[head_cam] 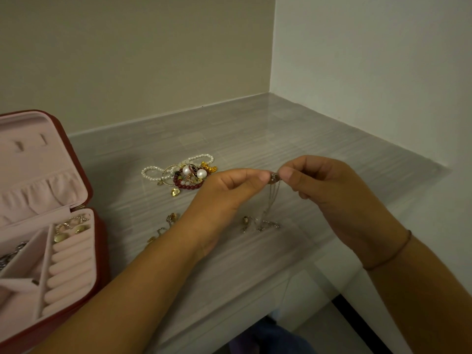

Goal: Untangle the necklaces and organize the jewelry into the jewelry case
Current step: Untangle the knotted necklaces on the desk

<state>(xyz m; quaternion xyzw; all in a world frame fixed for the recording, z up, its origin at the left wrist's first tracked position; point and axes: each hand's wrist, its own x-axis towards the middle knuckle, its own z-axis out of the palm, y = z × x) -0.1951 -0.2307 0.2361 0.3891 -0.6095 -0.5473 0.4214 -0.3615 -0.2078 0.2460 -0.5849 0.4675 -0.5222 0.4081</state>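
Item under handling: a thin silver chain necklace [272,198], held up above the counter at scene centre. Its small rounded metal pendant [274,176] is at the top, pinched from both sides. The chain hangs down from it in several fine strands, and its lower end lies bunched on the surface.

Left hand [224,192]: thumb and forefinger closed on the left side of the pendant, other fingers curled under. Right hand [329,185]: thumb and forefinger closed on the right side of the pendant, other fingers curled. A thin brown band [390,254] circles the right wrist.

Just left of the chain's lower end lies a small metal trinket [246,222]. Further small gold-toned pieces [172,218] lie beside the left wrist, partly hidden by the forearm.

Beyond the left hand sits a tangled heap of jewellery [187,175]: a white pearl-bead strand [150,173], a dark red bead bracelet [187,186], two large white pearls [201,172] and a bright gold ornament [209,167].

At the left edge stands the red jewelry case with pink lining [102,241], lid open. Gold round earrings [71,231] rest at the far end of its padded ring rolls [69,267]; a silver chain [12,251] lies in a left compartment.

All rests on a grey striped countertop [255,129] set into a corner of plain walls.
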